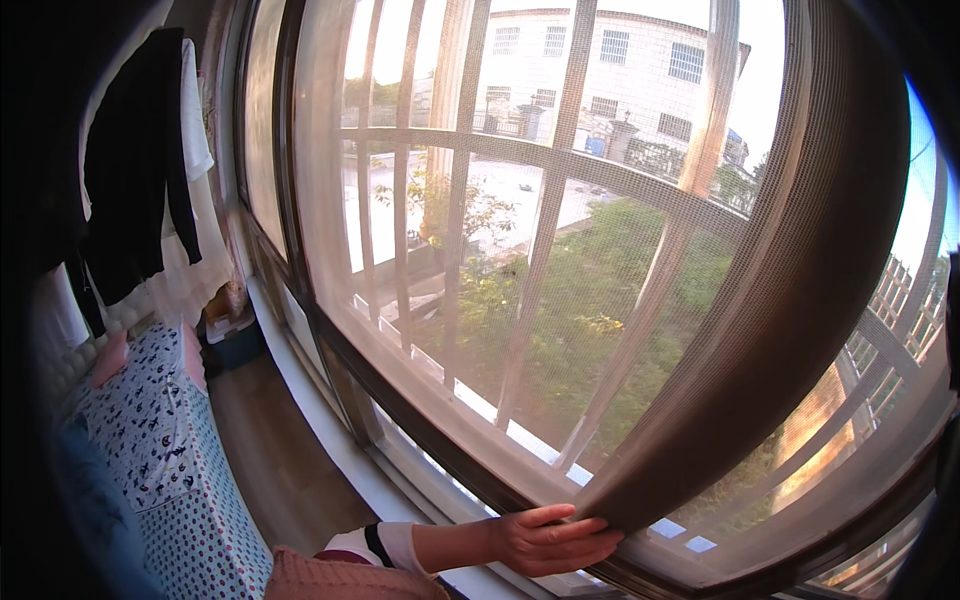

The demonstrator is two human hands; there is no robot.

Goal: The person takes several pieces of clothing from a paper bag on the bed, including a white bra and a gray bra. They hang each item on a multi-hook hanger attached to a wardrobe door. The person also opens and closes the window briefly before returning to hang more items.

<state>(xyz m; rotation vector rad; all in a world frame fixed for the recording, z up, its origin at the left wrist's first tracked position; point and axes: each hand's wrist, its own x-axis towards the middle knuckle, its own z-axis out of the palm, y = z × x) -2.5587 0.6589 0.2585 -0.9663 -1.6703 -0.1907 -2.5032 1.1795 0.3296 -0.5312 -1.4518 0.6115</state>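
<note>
My left hand [560,540] reaches in from the lower left, its back toward me. It lies at the bottom of a brown-framed window screen [620,260]. The fingers curl against the lower end of a wide brown upright frame piece [740,370], where that meets the bottom rail [460,465]. What the fingertips press on is partly hidden. A white sleeve [400,547] with a black band and a pink knit garment [350,578] show along the arm. My right hand is out of view.
Metal bars [549,220] stand behind the mesh, with plants [620,260] and a pale building [640,60] outside. A white sill [310,405] runs along the window. On the left are a bed with patterned bedding [150,420], hanging dark clothes [135,170] and a dark box [235,340].
</note>
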